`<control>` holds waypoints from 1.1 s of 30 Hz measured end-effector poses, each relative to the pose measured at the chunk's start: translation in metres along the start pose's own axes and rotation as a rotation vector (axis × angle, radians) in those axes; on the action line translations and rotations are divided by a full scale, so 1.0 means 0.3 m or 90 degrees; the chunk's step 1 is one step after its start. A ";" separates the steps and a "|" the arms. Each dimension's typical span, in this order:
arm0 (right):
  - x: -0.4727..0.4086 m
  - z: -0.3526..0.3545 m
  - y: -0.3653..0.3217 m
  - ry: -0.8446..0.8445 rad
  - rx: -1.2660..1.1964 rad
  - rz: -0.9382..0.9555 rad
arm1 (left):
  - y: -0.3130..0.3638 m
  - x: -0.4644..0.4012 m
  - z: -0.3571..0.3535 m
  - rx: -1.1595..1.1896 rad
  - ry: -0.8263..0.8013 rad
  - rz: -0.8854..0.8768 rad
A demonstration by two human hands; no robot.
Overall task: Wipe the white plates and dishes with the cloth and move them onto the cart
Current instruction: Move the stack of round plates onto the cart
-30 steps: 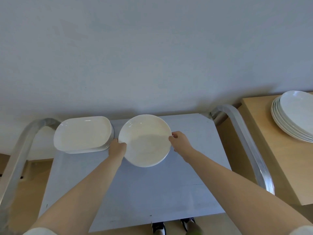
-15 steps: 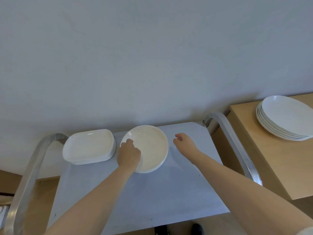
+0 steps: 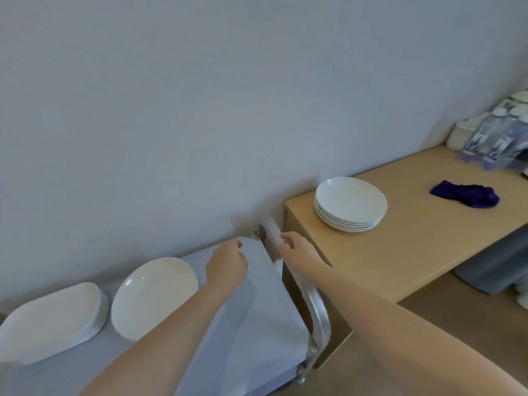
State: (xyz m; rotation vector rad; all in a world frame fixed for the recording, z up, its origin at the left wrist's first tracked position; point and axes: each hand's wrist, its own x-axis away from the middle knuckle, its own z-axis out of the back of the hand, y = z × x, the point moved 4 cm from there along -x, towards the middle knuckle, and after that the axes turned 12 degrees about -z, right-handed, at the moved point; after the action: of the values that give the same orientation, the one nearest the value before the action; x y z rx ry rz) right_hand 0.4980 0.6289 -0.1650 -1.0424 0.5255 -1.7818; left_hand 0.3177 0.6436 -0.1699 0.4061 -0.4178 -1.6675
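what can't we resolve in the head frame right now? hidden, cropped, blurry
- Stack of oblong dishes, head view: its left end is cut off by the frame edge, count unreadable.
- Round plate on the cart: near rim hidden behind the left forearm.
- Bottles on the wooden table: blurred, labels illegible, partly cropped at the right edge.
- Left hand and right hand: motion-blurred; fingers loosely curled, nothing visibly held.
- Purple cloth: folds indistinct.

Cart handle (image 3: 315, 307) btwn cart top (image 3: 257, 318) & table (image 3: 400, 247).
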 end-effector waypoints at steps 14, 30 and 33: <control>0.091 0.509 0.378 0.098 0.045 -0.061 | 0.642 0.047 -0.317 -0.135 -0.118 -0.212; -0.099 0.660 0.483 0.149 0.064 -0.130 | 0.752 -0.194 -0.405 -0.139 -0.173 -0.233; -0.174 0.690 0.441 0.167 0.001 -0.131 | 0.736 -0.265 -0.393 -0.153 -0.169 -0.213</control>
State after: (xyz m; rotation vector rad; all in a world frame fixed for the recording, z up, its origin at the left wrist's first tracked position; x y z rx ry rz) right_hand 0.7489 0.6380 -0.1717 -0.8929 0.5931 -2.1172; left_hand 0.5761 0.6893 -0.1619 0.0752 -0.3509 -2.0819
